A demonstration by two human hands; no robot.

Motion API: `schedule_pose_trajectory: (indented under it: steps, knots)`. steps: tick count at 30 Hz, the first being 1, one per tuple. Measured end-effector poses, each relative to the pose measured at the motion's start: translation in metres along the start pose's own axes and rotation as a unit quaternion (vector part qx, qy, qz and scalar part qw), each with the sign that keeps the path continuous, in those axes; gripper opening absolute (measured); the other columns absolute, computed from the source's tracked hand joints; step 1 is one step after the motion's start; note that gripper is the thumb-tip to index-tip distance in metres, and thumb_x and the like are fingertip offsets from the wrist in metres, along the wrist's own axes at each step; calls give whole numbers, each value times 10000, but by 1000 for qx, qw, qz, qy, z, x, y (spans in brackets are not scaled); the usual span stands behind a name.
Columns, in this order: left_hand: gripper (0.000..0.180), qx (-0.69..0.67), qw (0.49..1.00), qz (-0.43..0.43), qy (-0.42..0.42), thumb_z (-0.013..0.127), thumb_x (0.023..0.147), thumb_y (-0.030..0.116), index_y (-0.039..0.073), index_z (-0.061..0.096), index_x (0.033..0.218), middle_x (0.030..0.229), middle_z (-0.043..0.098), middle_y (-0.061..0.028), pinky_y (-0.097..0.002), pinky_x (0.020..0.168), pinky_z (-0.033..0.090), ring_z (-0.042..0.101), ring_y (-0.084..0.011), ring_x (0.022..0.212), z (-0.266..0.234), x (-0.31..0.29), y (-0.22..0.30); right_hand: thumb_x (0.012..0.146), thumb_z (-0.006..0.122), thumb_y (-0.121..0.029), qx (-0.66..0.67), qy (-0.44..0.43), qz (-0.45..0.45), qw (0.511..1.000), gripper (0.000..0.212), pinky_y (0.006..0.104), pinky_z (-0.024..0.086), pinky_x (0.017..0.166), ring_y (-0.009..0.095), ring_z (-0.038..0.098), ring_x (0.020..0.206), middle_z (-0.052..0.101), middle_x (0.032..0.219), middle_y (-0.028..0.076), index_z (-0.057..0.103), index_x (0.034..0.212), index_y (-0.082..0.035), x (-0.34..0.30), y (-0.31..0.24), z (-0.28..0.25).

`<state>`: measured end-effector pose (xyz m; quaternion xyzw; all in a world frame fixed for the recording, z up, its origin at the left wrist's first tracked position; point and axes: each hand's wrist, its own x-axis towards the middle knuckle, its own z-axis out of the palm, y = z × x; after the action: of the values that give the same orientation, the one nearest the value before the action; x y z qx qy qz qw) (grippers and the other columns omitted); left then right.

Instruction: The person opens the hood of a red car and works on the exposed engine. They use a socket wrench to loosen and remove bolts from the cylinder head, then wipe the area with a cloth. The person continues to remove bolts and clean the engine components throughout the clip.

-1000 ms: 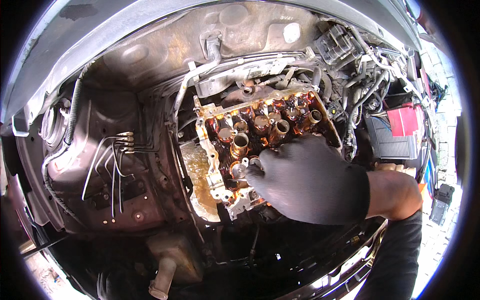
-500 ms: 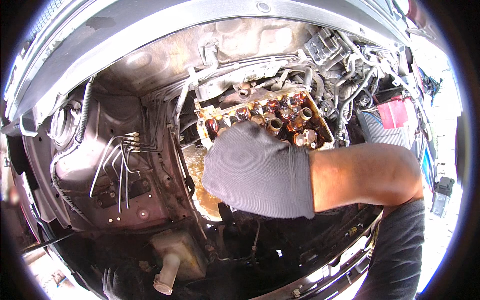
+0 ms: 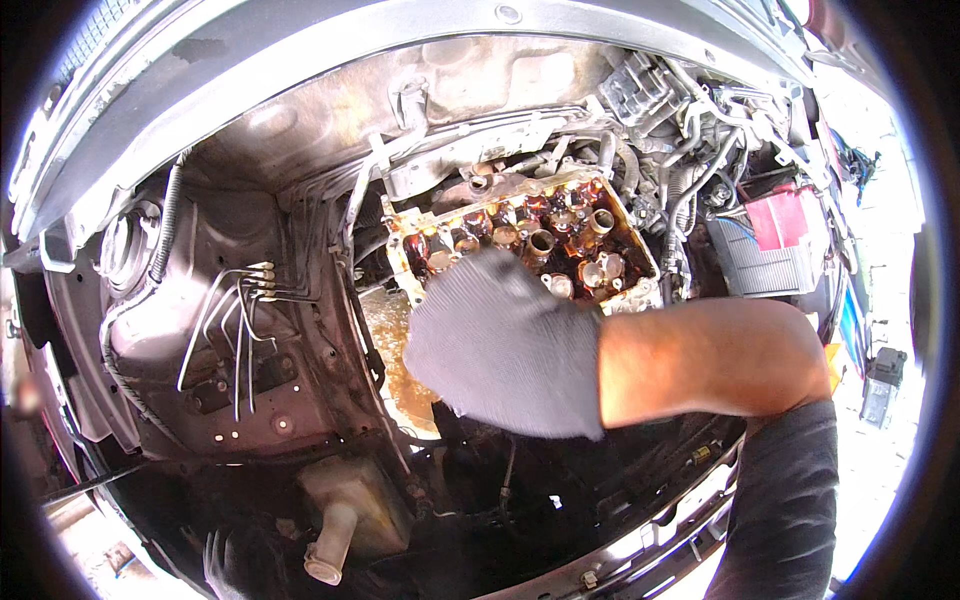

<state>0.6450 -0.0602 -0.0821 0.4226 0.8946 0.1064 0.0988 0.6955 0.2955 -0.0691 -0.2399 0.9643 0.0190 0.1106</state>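
1. Around you is a worn car engine bay (image 3: 230,370), with the pale body edge (image 3: 420,50) curving across the top and bright paving (image 3: 880,470) at the right.
2. The open engine head (image 3: 570,225) sits at the centre, oily and amber-brown inside, with round metal tubes (image 3: 541,243) standing up from it.
3. Your right hand (image 3: 505,345), in a grey knit glove, covers the near-left part of that head, its back toward the camera. Your fingers are hidden beneath it, so you cannot tell whether they are apart, together or clamped on something.
4. Your bare forearm (image 3: 710,360) comes in from the right, above a dark sleeve (image 3: 785,500).
5. What looks like your left hand (image 3: 235,565), dark-gloved, is low at the left, near a yellowed tank (image 3: 355,505); the shadow there is too deep to tell how its fingers stand.
6. Thin bent metal pipes (image 3: 240,320) lie left of the engine; a red sheet (image 3: 778,220) rests over a grey ribbed block (image 3: 765,265) at the right.
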Motion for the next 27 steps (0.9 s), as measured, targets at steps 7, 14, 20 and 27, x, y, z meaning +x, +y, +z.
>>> schedule_pose_trajectory:
  steps: [7, 14, 20, 27]
  knots:
    - [108, 3, 1000, 8, -3, 660, 818, 148, 51, 668, 864, 836, 669, -160, -474, 667, 484, 635, -381, 753, -3, 1, -1, 772, 704, -235, -90, -7, -35, 995, 155, 416, 492, 530, 257, 715, 695, 721, 710, 70, 793, 789, -109, 37, 20, 11]
    - [106, 5, 1000, 4, -6, 658, 818, 151, 52, 666, 853, 834, 669, -163, -478, 664, 480, 631, -382, 745, -7, -1, -6, 768, 695, -189, -78, -32, -117, 990, 135, 408, 517, 522, 269, 716, 664, 717, 706, 99, 768, 750, -76, 66, 37, 16]
    - [104, 2, 1000, 4, -4, 656, 818, 154, 54, 664, 844, 832, 668, -164, -482, 661, 476, 628, -383, 739, -14, -5, -6, 777, 699, -202, -22, -94, -81, 992, 160, 480, 561, 550, 325, 746, 702, 754, 767, 117, 789, 805, -72, 69, 35, 23]
    - [103, -1, 1000, 4, 11, 655, 817, 157, 55, 662, 833, 831, 668, -167, -486, 658, 471, 624, -385, 731, -31, -30, 1, 747, 712, -170, -54, -70, -107, 990, 116, 440, 567, 533, 310, 728, 641, 699, 641, 107, 759, 737, -65, 52, 24, 15]
